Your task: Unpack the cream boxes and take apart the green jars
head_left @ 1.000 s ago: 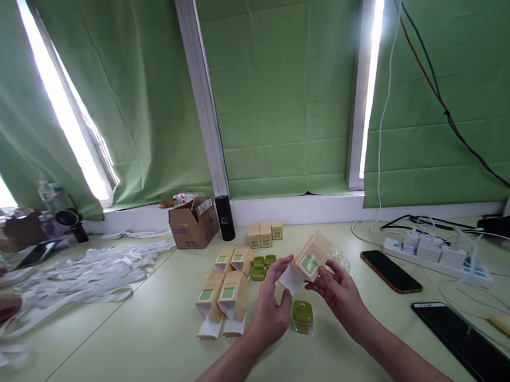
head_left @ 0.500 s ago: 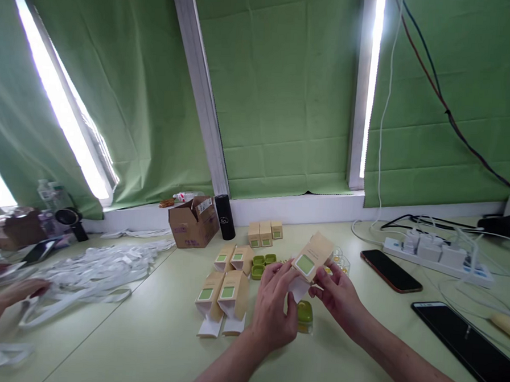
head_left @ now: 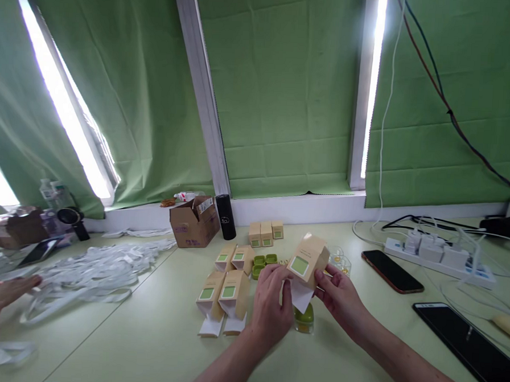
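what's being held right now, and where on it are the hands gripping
A tan box: the left hand at its lower left edge, the right hand at its lower right side, near the white flap.

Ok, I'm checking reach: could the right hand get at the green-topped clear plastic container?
Probably, once freed: the right hand is near the container but holds a tan cardboard box whose white flap overlaps it.

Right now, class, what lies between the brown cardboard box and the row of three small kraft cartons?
In the head view, a black cylinder stands between the brown cardboard box and the three small kraft cartons.
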